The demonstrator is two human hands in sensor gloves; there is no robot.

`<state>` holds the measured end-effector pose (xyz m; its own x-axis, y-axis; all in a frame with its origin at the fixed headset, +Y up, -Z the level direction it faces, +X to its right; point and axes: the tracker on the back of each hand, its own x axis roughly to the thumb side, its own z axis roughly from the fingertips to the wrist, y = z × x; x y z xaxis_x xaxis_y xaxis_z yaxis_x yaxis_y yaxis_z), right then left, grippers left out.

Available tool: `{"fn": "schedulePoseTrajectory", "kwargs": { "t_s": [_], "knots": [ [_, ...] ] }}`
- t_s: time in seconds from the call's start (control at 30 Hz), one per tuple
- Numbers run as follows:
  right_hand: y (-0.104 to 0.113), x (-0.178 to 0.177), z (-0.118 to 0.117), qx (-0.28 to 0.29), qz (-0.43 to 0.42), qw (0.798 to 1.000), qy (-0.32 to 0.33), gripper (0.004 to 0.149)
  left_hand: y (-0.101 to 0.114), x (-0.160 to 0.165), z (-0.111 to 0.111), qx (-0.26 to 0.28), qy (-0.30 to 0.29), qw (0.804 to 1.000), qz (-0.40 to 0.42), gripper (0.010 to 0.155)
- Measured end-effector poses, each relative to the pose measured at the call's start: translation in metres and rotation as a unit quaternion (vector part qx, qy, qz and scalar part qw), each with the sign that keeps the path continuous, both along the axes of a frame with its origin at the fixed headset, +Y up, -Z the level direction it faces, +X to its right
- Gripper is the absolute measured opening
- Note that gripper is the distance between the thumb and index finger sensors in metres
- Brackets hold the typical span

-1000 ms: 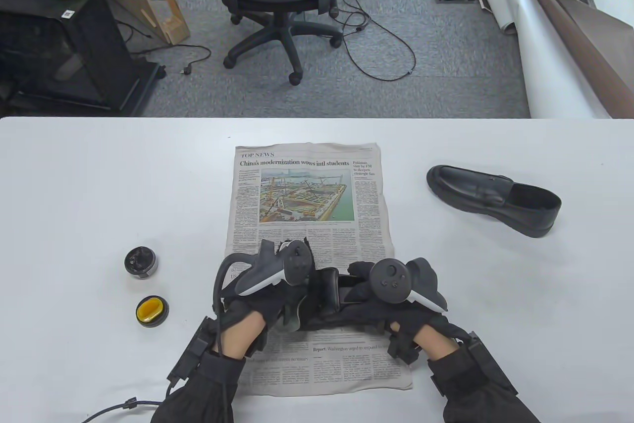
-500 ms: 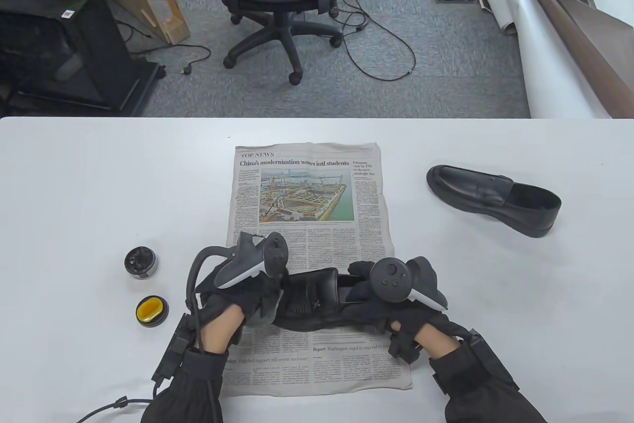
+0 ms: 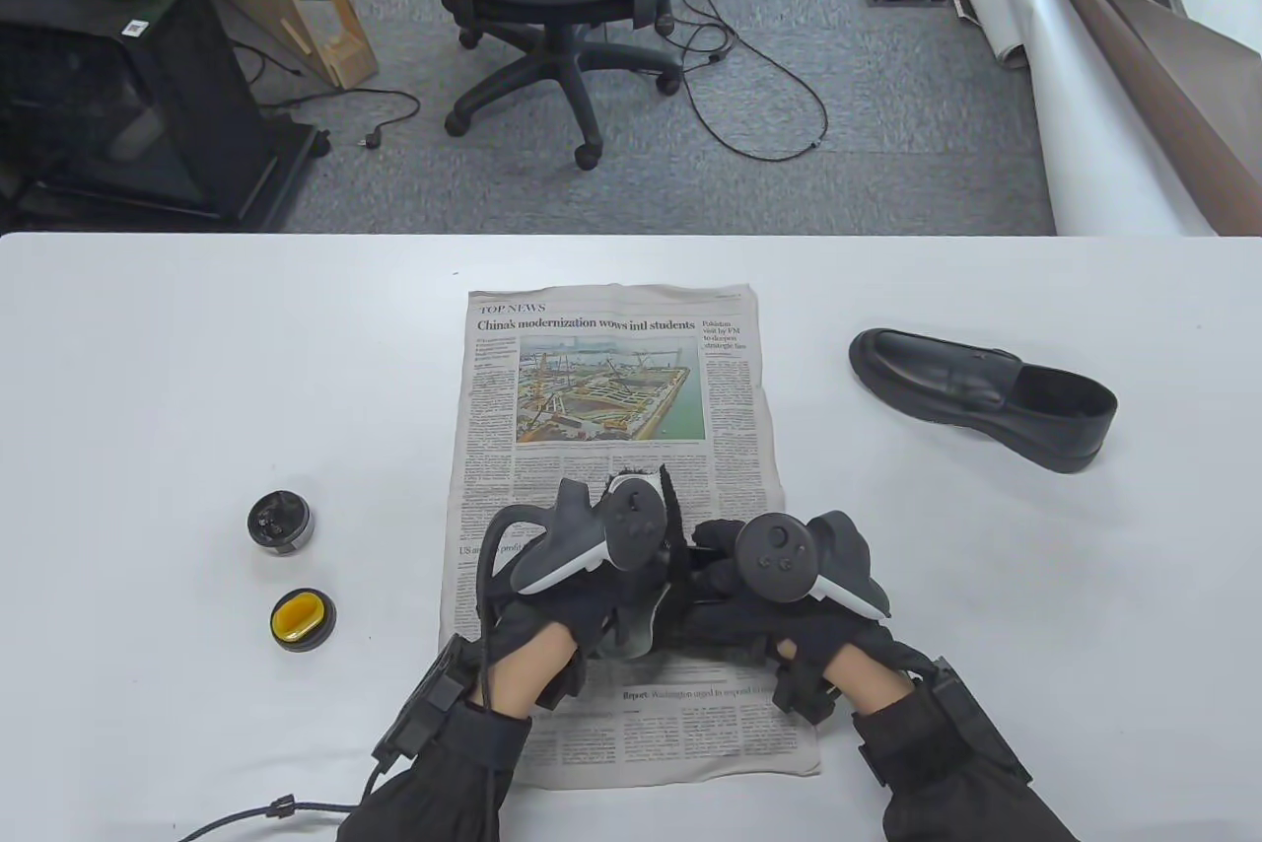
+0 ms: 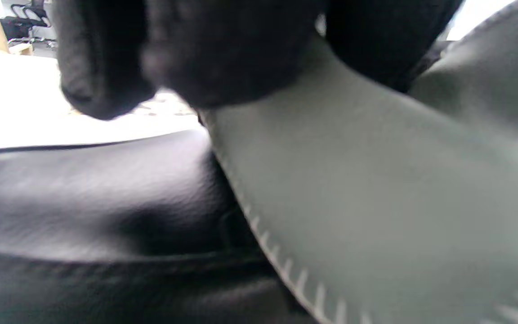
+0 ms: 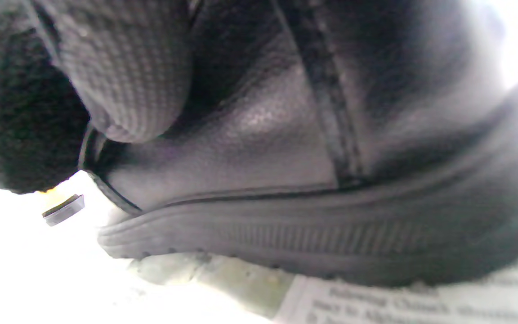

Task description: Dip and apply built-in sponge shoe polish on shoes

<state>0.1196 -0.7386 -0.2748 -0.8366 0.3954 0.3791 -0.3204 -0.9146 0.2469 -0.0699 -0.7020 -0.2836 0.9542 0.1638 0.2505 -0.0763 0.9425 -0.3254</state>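
Shoe (image 3: 710,620) on newspaper (image 3: 611,388) — tins (image 3: 281,522) left (apart).

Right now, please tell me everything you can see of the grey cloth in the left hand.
The grey cloth is a soft, matte, felt-like piece with a pale line of stitches along its edge. The left hand grips it, the gloved fingers pressing on its top. It lies folded against the smooth black leather of the shoe held on the newspaper. In the table view only a small grey fold shows below the hand. Its full size and shape are hidden.
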Motion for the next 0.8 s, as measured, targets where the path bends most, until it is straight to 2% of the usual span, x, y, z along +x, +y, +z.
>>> {"fn": "schedulePoseTrajectory", "kwargs": {
  "t_s": [0.33,0.6,0.7,0.8],
  "knots": [
    [0.000,0.000,0.000,-0.002,-0.003,1.000,0.001,0.044,-0.009,-0.042,-0.012,-0.065,0.056,0.991,-0.098,0.058],
    [-0.001,0.000,0.000,-0.003,-0.004,1.000,0.000,0.043,-0.010,-0.080,-0.017,-0.104,0.113,0.981,-0.120,0.056],
    [-0.001,0.000,0.000,-0.003,-0.003,1.000,0.000,0.043,-0.006,-0.082,-0.014,-0.083,0.116,0.981,-0.129,0.056],
    [-0.001,0.001,0.000,-0.002,-0.002,1.000,-0.001,0.044,0.002,-0.071,-0.009,-0.016,0.092,0.990,-0.108,0.056]
  ]
}}
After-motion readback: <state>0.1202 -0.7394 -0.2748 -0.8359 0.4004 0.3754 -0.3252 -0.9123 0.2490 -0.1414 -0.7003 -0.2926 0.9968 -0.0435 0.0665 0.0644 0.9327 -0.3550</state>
